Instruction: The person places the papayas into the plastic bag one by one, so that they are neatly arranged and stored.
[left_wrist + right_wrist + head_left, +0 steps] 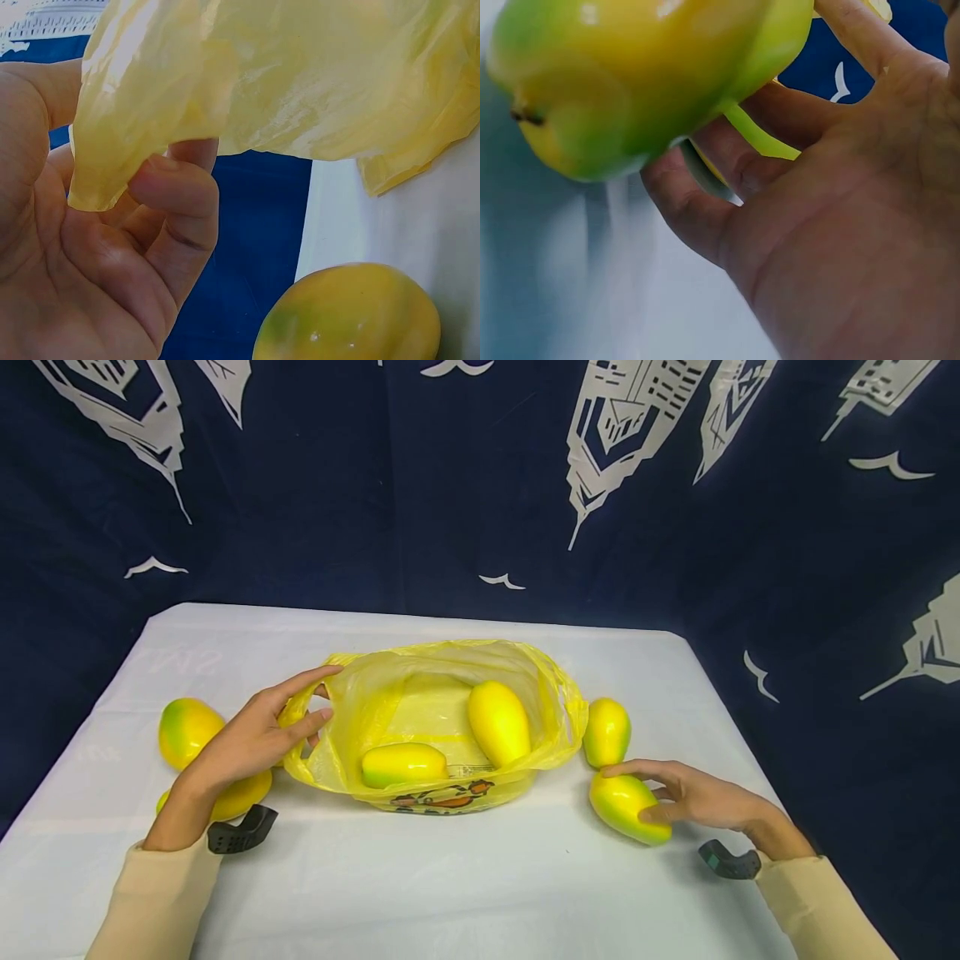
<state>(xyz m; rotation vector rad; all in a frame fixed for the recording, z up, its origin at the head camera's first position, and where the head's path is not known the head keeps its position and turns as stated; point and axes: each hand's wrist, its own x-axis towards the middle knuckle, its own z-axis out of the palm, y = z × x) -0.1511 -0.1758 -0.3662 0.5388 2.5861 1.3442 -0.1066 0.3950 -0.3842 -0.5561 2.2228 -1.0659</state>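
A yellow plastic bag (517, 787) stands wide open mid-table, its mouth facing up. My left hand (258, 731) holds its left handle, with the thin plastic (150, 97) passing between thumb and fingers. Inside the bag lie two mangoes, one upright-leaning mango (498, 722) at the right and one flat mango (403, 765) near the front. Right of the bag, my right hand (701, 793) grips a yellow-green mango (618, 803) between thumb and fingers. The stem end of this mango (645, 67) points away from the palm in the right wrist view.
Just behind the gripped mango, another mango (607, 731) rests against the bag's right side. Two more lie at the left, a rear mango (186, 727) and a front mango (243, 797) partly behind my left wrist. A white cloth (465, 893) covers the table; dark blue curtain (450, 510) hangs behind.
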